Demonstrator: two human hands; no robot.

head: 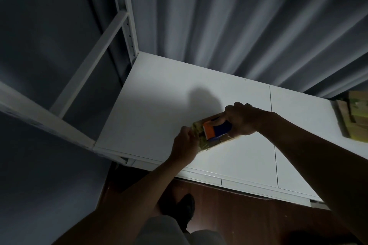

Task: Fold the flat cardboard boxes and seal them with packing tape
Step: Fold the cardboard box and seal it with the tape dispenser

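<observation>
I have one small brown cardboard box (207, 141) in front of me, resting on the white shelf board (159, 93) near its front edge, and one orange-and-blue tape dispenser (216, 128) lying on top of that box. My two hands are both on this pair of things. My left hand (184, 145) sits at the box's left end with the fingers curled onto the cardboard, gripping it. My right hand (242, 120) is wrapped round the blue handle of the dispenser, knuckles up, wrist bent down toward the box, the orange end pointing left toward my other hand. Both forearms reach in from the lower edge, the right one crossing over the board's front edge.

Far to the right of the box, at the board's right end, lies one stack of flat brown cardboard (353, 119) (how many sheets it holds I cannot count). I can read no writing or brand on the box, the dispenser or the stack; it is too dim.

Left of the box stands a white metal rack upright (124, 14) with holes, and behind the board hangs a grey pleated curtain (239, 16). Below the board's front edge is one dark shoe (186, 208) on a reddish-brown floor (249, 205).
</observation>
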